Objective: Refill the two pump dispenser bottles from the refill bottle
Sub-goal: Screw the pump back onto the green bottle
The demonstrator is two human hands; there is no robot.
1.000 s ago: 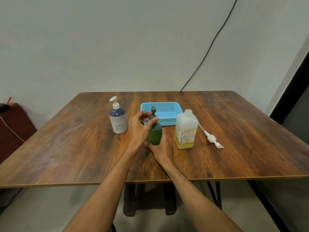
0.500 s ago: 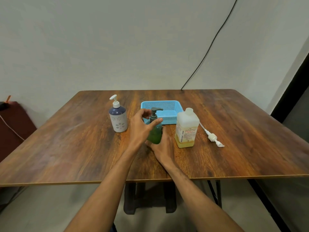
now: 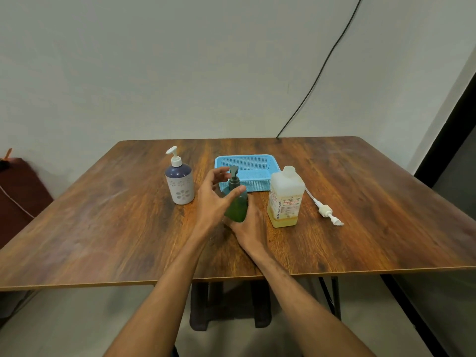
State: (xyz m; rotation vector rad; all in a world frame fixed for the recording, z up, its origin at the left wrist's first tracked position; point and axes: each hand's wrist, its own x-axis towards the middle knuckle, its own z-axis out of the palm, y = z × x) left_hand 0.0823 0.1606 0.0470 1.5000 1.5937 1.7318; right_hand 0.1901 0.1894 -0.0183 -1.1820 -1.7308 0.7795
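Observation:
A green pump bottle (image 3: pixel 236 208) stands at the table's middle with a dark grey pump top (image 3: pixel 234 177). My right hand (image 3: pixel 251 228) grips its lower body from the near right side. My left hand (image 3: pixel 215 199) reaches in from the left, with the thumb across the front of the pump collar and the fingers curled behind it. To the left stands a white and navy pump bottle (image 3: pixel 179 180) with its white pump on. On the right, the pale refill bottle (image 3: pixel 285 198) has no cap, and yellow liquid shows near its bottom. A loose white pump (image 3: pixel 325 210) lies right of it.
A blue plastic basket (image 3: pixel 260 161) sits just behind the green bottle and the refill bottle. The wooden table (image 3: pixel 103 228) has its front edge close to me. A black cable (image 3: pixel 316 76) runs down the wall to the table's back edge. A dark red seat (image 3: pixel 18 191) is at the left.
The green bottle's pump head has turned: its spout pointed right half a second ago and now faces away. My left fingers have shifted around the collar. My right hand stays on the bottle.

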